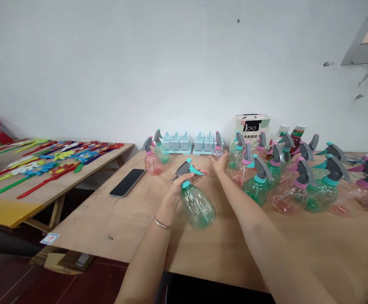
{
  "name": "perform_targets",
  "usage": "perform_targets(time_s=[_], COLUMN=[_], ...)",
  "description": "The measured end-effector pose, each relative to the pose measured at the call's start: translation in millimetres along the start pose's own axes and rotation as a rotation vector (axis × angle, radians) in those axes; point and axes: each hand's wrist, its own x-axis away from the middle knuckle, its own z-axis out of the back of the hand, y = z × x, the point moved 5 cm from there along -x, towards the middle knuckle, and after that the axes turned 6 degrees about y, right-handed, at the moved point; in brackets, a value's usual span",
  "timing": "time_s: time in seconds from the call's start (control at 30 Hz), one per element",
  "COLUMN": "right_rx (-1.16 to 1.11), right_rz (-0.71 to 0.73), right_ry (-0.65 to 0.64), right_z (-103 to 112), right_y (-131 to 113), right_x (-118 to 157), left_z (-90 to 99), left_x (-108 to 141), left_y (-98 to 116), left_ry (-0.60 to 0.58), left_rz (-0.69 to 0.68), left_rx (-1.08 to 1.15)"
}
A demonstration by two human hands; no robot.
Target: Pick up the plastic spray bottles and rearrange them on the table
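My left hand (pixel 176 185) is closed around the neck of a green spray bottle (pixel 199 207), which tilts above the table with its grey and turquoise spray head up. Farther back, my right hand (pixel 219 162) curls round the body of a pink-collared spray bottle (pixel 218 151), partly hiding it. To the left, a pink spray bottle (pixel 154 164) and another green spray bottle (pixel 162 153) stand close together. On the right stands a cluster of several more pink and green spray bottles (pixel 256 190), with one green bottle just beside my right hand.
Light blue ice-pop moulds (pixel 180 143) stand along the wall. Behind the cluster are a printed paper bag (pixel 250 126) and red-filled bottles (pixel 298 134). A phone (pixel 127 183) lies on the wooden table (pixel 107 219). Colourful hand-shaped clappers (pixel 57 171) cover the left table.
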Motion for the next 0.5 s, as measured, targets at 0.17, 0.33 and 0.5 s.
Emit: perform_targets(time_s=[0.17, 0.33, 0.5], right_rx=[-0.055, -0.169, -0.254], right_rz=[0.112, 0.19, 0.222], right_ry=[-0.156, -0.274, -0.346], right_z=[23.3, 71.3, 111.5], right_y=[7.4, 8.1, -1.5], right_x=[40.1, 88.5, 109.2], left_z=[-9.3, -32.1, -43.5], left_x=[5.6, 15.6, 23.5], left_y=[3.7, -1.5, -6.4], left_ry=[-0.035, -0.113, 0.054], left_rz=[-0.005, 0.012, 0.009], left_rx=[-0.068, -0.029, -0.057])
